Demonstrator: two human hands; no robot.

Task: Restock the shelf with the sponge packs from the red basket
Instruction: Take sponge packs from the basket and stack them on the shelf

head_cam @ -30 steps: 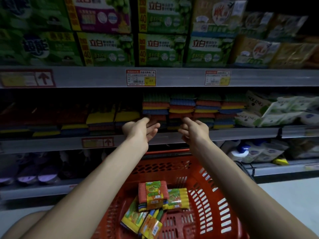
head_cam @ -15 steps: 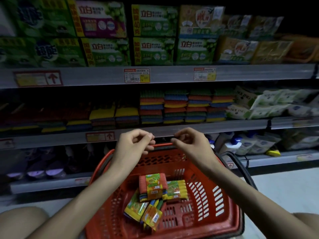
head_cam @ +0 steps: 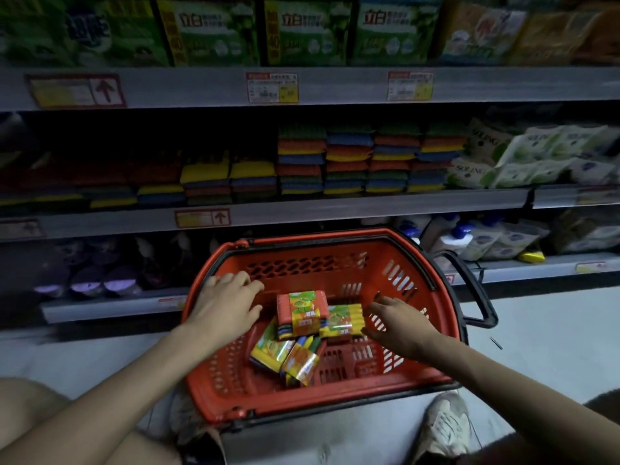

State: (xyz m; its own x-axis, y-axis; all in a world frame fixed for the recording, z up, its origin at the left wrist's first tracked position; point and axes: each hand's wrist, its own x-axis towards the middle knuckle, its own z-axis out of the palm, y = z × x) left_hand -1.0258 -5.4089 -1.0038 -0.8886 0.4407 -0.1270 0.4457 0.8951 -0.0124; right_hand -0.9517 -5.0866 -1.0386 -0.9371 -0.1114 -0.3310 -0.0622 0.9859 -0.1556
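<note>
A red basket (head_cam: 416, 327) sits on the floor in front of the shelf (head_cam: 335, 208), and four sponge packs (head_cam: 302, 327) lie on its bottom in a loose heap. One pack (head_cam: 300, 312) stands on edge at the far side of the heap, another (head_cam: 344, 320) lies just to its right, and two more (head_cam: 283, 355) lie nearer, tilted against each other. The left hand (head_cam: 228, 308) is over the basket's left part, fingers spread and released, holding nothing, just left of the standing pack and apart from it. The right hand (head_cam: 397, 325) is over the right part, fingers loosely open and empty, its fingertips close beside the right pack; whether they touch it cannot be told. Stacks of coloured sponges (head_cam: 352, 159) fill the middle shelf above the basket.
</note>
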